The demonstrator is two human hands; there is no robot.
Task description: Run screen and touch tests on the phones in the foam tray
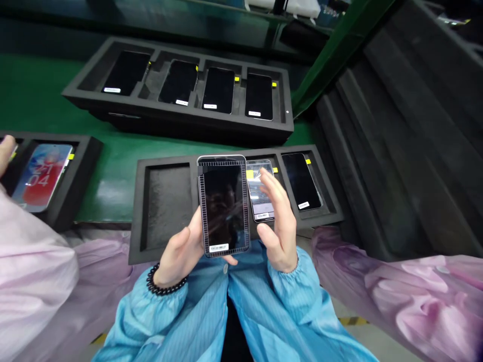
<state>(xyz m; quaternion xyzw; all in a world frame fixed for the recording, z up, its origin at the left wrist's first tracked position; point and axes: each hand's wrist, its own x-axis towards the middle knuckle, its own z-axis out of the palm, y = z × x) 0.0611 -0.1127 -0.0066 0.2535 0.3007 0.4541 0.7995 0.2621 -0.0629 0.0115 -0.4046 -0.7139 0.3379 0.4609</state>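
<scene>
Three foam trays sat on the green table [41, 90], didn't they?

Yes. A black tray [169, 108] with four dark phones [219, 90] lay at the far side, another tray [86, 151] lay at the left, and a nearer tray [139, 221] had one empty slot. A stack of dark trays [388, 151] rose at the right. Pink sleeves [33, 266] showed on both sides, and another person's hand [5, 153] sat at the left edge.

How were the person's arms posed?

Both forearms, in striped blue sleeves [264, 306], came up from the bottom of the view, with the hands close together above the near tray.

And the grip on each side?

The left hand [179, 254], wearing a black bead bracelet [162, 281], was closed around a phone [222, 206] with a checked border, holding it above the near tray. The right hand [277, 221] was open with spread fingers, holding nothing visible. It was just beside that phone, in front of a film-covered phone [256, 188] in the tray.

Any readable writing?

Only "21 04" on a colourful phone screen [41, 173] in the left tray. The held phone's white barcode sticker [219, 247] was too small to read.
</scene>
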